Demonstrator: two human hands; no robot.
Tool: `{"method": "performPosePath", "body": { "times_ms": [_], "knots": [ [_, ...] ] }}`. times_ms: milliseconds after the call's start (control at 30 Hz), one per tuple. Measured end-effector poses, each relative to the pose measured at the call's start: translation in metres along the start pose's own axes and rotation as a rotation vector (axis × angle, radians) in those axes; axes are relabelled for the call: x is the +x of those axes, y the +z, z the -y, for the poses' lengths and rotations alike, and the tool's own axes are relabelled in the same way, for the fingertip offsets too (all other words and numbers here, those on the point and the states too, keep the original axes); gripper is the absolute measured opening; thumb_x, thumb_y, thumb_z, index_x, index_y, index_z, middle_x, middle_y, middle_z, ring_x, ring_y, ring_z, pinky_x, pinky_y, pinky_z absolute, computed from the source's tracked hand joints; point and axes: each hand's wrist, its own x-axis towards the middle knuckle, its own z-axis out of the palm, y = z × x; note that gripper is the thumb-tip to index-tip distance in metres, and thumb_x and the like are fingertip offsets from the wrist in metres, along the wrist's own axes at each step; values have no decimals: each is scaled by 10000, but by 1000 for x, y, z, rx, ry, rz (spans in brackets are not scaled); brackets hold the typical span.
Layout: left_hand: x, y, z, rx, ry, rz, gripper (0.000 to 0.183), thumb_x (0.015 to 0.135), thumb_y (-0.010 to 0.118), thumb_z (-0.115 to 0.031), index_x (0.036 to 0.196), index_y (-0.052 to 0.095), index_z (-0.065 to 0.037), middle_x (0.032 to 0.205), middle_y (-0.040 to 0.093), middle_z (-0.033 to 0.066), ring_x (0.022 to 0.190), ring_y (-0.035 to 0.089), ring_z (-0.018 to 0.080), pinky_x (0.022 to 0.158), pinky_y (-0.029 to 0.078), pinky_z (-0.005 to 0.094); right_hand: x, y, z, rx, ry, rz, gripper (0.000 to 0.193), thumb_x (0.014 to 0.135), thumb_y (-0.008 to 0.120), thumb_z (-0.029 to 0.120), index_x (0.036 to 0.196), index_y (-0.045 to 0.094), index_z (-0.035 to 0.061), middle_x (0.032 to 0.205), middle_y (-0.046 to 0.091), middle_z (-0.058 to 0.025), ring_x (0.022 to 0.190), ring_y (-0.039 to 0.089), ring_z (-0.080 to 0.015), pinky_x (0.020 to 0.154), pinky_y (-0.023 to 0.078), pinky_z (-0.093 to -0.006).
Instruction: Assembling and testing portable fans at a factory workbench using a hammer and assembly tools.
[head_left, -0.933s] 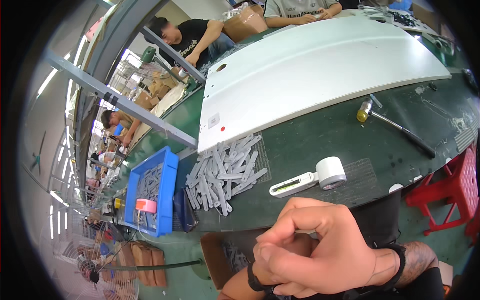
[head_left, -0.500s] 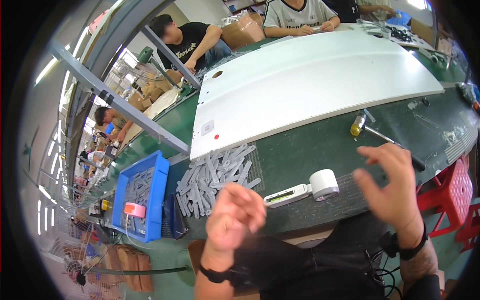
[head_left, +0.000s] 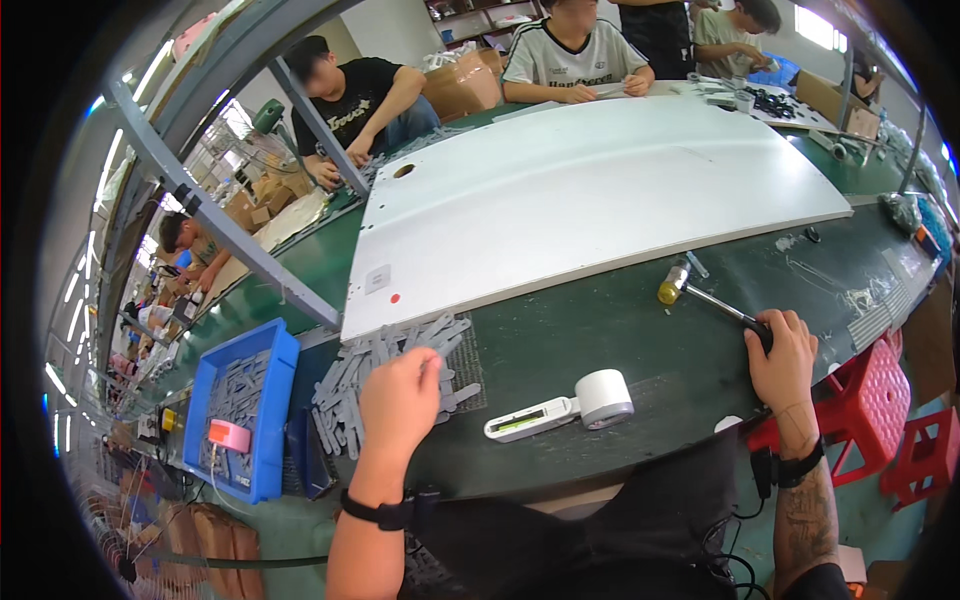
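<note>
My right hand [head_left: 783, 358] is closed round the dark grip of a hammer [head_left: 715, 300] with a metal shaft and a yellow-tipped head, which lies on the green bench. My left hand [head_left: 398, 402] is over the near edge of a pile of flat grey plastic strips [head_left: 345, 385]. Its fingers are curled, and anything inside them is hidden. Between my hands lies a white handheld device [head_left: 605, 400] with a round head and a flat handle.
A large white panel [head_left: 600, 200] spans the bench. At left stands a blue bin [head_left: 282, 400] of grey strips, with a pink device [head_left: 229, 436] in it. Red stools [head_left: 870, 410] stand at right. Several people work across the bench, beside a grey metal post [head_left: 240, 240].
My right hand has come down from the air, open before, and closed on the hammer's grip. My left hand has moved left to the grey strips. The whole view has shifted.
</note>
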Motion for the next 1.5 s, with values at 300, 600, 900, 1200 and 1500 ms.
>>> {"method": "performPosePath", "body": {
  "times_ms": [300, 600, 900, 1200, 1500],
  "knots": [
    [-55, 5, -51, -562, 154, -11, 138, 1012, 790, -21, 1146, 758, -31, 944, 803, 100, 753, 754, 170, 715, 605, 298, -30, -65, 23, 636, 126, 450, 184, 1109, 645, 171, 1073, 651, -10, 801, 630, -119, 753, 621, -231, 714, 502, -380],
    [-61, 31, -71, -367, 460, -117, 187, 952, 819, -43, 1137, 830, -18, 988, 720, 113, 794, 664, 276, 709, 532, 374, -65, -135, 81, 701, 84, 639, 253, 1063, 707, 89, 1298, 659, 9, 931, 740, -146, 795, 703, -227, 748, 530, -343],
    [-59, 51, -81, -324, 502, -258, 141, 924, 848, -41, 1065, 840, -37, 937, 698, 70, 854, 670, 266, 731, 518, 372, -72, -118, 90, 705, -118, 561, 501, 1068, 669, 80, 1567, 625, 59, 1186, 785, -245, 1043, 780, -419, 957, 585, -401],
    [-62, 55, -69, -632, 243, -8, 105, 960, 858, -85, 1006, 798, -12, 1014, 816, 134, 911, 793, 267, 837, 607, 353, -66, -134, 118, 700, -85, 613, 512, 1076, 667, 93, 1586, 622, 75, 1094, 780, -234, 991, 774, -416, 879, 604, -412],
    [-63, 54, -65, -682, 244, -19, 122, 957, 853, -90, 961, 760, -11, 995, 821, 132, 898, 798, 310, 797, 616, 374, -57, -125, 122, 548, -302, 484, 529, 1045, 685, 52, 1571, 640, 85, 940, 734, -171, 793, 724, -363, 723, 589, -441]
  ]
}}
